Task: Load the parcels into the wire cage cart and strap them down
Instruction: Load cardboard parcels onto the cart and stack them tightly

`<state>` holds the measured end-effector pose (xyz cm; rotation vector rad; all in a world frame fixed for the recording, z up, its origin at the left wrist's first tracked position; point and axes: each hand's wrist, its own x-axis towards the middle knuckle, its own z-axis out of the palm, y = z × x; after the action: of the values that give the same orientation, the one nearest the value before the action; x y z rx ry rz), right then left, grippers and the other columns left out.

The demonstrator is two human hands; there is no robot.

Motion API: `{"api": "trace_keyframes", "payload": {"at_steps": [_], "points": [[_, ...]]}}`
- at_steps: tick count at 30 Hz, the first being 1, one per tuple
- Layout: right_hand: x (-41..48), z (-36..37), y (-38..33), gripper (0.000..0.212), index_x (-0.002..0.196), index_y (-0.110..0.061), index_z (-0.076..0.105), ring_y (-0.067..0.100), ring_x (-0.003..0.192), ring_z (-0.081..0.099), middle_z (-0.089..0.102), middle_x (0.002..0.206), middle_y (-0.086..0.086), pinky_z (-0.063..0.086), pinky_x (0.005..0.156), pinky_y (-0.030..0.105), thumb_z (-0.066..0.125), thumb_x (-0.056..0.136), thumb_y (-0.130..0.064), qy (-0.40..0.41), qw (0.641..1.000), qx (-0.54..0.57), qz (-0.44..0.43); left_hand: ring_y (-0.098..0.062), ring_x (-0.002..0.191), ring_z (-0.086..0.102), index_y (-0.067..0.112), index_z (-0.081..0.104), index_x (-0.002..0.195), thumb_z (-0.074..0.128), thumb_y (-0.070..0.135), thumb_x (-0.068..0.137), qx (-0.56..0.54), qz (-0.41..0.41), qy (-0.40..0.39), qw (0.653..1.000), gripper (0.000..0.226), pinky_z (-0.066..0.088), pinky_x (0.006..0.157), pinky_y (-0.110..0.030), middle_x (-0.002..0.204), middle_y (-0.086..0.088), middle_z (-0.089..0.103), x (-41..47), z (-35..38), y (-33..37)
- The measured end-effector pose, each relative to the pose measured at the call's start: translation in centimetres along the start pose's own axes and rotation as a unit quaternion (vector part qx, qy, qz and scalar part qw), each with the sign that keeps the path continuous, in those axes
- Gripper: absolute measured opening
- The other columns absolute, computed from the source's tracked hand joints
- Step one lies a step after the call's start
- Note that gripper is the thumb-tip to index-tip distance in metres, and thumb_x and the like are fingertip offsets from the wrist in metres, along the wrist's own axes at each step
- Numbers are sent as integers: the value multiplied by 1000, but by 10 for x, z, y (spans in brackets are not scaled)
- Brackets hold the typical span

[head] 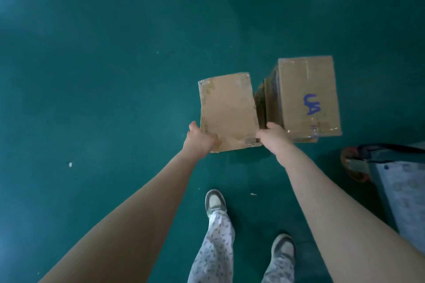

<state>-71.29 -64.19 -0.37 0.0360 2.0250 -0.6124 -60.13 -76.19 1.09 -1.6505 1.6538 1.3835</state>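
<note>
The left hand (200, 136) and right hand (272, 135) are closed round the near corners of the smaller box (227, 110), one each side for a balanced lift; it is perhaps raised off the floor (115, 76). Farther right, a marked box (308, 96) is left waiting.

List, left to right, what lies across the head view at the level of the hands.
white scrap on the floor → left hand → plain cardboard box → right hand → cardboard box marked UA
</note>
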Motion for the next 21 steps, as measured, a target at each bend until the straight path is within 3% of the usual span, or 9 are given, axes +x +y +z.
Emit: {"api": "trace_keyframes", "payload": {"at_steps": [2,3,7,10,13,18,21], "points": [[10,7,-2,61,150,-9,20,30,132,38,29,152,10,38,103,38,46,95,-13,-14,1000,6,22,-24,118,43,12,19,147,51,19,92,-18,-22,-31,999,64,34,84,-31,143,-8,38,15,6,-2],[13,10,-3,61,149,-9,21,29,132,37,31,151,9,36,106,41,49,94,-14,-29,999,23,32,-21,109,43,14,25,144,51,20,92,-31,-32,-45,998,59,35,82,-31,139,-5,42,19,8,-2],[9,24,-12,53,137,-14,30,21,102,45,45,127,5,44,94,40,55,91,-14,-29,993,107,31,-20,96,48,16,30,128,57,26,88,-77,-22,-39,996,50,42,75,-33,113,1,48,19,14,2],[-3,19,-28,51,135,-16,28,19,96,47,42,114,1,50,93,45,52,90,-14,-6,986,165,18,-12,81,50,16,33,111,60,25,85,-76,42,-1,996,38,42,61,-24,93,7,49,7,4,14],[-17,1,-51,47,129,-15,32,19,98,53,44,100,-6,48,96,47,55,87,-14,20,982,188,-24,-8,79,51,17,32,107,60,20,85,-85,97,14,992,36,41,61,-22,90,11,48,-10,-14,39],[-57,-40,-87,57,137,-14,27,17,108,48,47,122,-1,42,102,42,53,87,-16,36,972,221,-75,-8,81,51,20,30,109,60,19,85,-109,156,22,981,38,39,73,-26,90,12,49,-53,-38,87],[-89,-69,-96,43,123,-22,31,17,101,49,51,113,-4,44,92,36,53,87,-17,54,962,247,-101,-12,86,53,19,30,110,58,20,86,-111,202,18,973,37,41,74,-27,91,11,50,-89,-47,113]]}}
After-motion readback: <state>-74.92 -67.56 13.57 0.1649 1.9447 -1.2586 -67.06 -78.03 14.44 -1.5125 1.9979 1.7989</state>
